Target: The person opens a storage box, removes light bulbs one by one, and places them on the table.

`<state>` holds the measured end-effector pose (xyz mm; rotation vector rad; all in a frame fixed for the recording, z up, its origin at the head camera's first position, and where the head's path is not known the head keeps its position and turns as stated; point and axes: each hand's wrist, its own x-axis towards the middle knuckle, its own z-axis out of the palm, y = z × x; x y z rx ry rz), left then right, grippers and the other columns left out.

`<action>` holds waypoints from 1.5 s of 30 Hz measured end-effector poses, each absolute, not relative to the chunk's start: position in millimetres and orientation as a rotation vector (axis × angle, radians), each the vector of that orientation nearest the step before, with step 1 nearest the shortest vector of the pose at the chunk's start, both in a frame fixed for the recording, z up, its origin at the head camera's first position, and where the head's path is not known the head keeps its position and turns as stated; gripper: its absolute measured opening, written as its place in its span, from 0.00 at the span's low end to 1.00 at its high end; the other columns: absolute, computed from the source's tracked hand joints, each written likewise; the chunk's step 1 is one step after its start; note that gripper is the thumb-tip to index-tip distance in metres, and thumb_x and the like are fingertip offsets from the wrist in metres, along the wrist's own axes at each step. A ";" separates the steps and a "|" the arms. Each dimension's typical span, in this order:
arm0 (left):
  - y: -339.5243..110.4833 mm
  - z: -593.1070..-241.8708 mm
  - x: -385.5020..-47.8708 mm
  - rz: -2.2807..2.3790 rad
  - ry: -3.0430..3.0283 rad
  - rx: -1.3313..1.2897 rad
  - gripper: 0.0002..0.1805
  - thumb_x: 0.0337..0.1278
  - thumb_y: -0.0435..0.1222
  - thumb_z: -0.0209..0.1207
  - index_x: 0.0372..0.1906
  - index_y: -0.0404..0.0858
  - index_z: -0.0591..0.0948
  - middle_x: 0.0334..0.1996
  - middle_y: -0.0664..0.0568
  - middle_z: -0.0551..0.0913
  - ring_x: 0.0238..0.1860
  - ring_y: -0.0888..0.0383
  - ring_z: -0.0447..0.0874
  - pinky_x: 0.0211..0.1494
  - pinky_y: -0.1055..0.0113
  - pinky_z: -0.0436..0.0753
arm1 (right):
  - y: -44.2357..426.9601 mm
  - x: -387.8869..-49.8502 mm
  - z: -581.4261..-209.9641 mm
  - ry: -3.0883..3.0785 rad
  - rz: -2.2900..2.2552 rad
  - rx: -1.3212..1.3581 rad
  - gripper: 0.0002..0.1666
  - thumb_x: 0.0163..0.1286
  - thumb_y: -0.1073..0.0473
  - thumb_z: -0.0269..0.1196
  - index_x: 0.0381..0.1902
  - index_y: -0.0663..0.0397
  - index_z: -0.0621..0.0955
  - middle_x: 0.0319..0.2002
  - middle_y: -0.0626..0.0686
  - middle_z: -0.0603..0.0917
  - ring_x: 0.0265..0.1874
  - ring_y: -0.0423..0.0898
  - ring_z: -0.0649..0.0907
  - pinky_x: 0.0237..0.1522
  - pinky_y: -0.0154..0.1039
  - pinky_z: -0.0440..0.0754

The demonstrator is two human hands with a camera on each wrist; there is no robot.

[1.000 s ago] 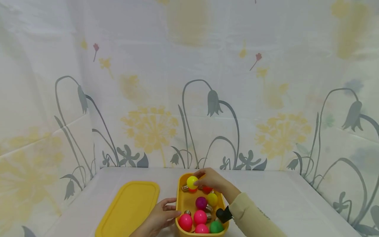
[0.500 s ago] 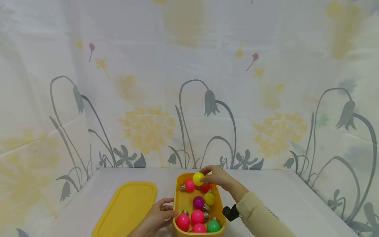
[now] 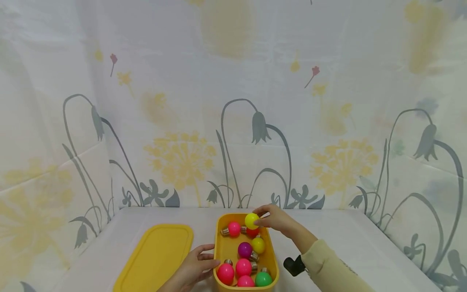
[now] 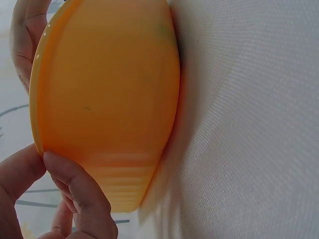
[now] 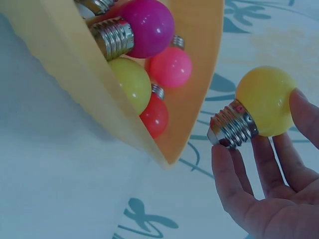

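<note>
A yellow plastic box point(image 3: 227, 248) holds several coloured light bulbs: pink, purple, yellow, red and green. At its left side my left hand point(image 3: 193, 265) pinches the rim between thumb and fingers; the left wrist view shows the box wall point(image 4: 109, 89) close up. Above the far right corner of the box, my right hand point(image 3: 279, 221) holds a yellow light bulb point(image 3: 251, 221). In the right wrist view this bulb point(image 5: 266, 102) is gripped by thumb and fingertips, its metal screw base point(image 5: 232, 124) turned towards the box. A red bulb point(image 5: 154, 117) lies in the corner below.
A flat yellow lid point(image 3: 155, 255) lies on the white table point(image 3: 346, 247) to the left of the box. A black device point(image 3: 293, 265) is at my right wrist. Behind the table hangs a flower-patterned cloth point(image 3: 233, 121).
My right hand has carried the yellow bulb to the right, from over the pink bulb to the far right corner of the box. The left hand keeps its hold on the rim.
</note>
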<state>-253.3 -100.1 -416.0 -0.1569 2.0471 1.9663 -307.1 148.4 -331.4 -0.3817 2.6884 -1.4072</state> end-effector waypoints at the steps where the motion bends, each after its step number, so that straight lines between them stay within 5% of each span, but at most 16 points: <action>1: -99.8 -416.0 -253.4 1.966 2.049 -0.159 0.32 0.53 0.33 0.64 0.62 0.29 0.65 0.42 0.41 0.76 0.37 0.54 0.78 0.44 0.60 0.81 | 150.1 -306.3 -331.0 2.687 -1.410 -0.382 0.19 0.58 0.65 0.66 0.48 0.63 0.79 0.40 0.53 0.78 0.38 0.47 0.79 0.46 0.45 0.79; 45: -98.0 -417.1 -251.1 2.014 2.015 -0.169 0.31 0.53 0.32 0.64 0.61 0.29 0.66 0.40 0.41 0.76 0.35 0.54 0.77 0.42 0.62 0.81 | 226.3 -311.7 -359.2 2.782 -1.427 -0.259 0.22 0.60 0.65 0.65 0.48 0.74 0.75 0.38 0.56 0.78 0.34 0.48 0.79 0.45 0.51 0.77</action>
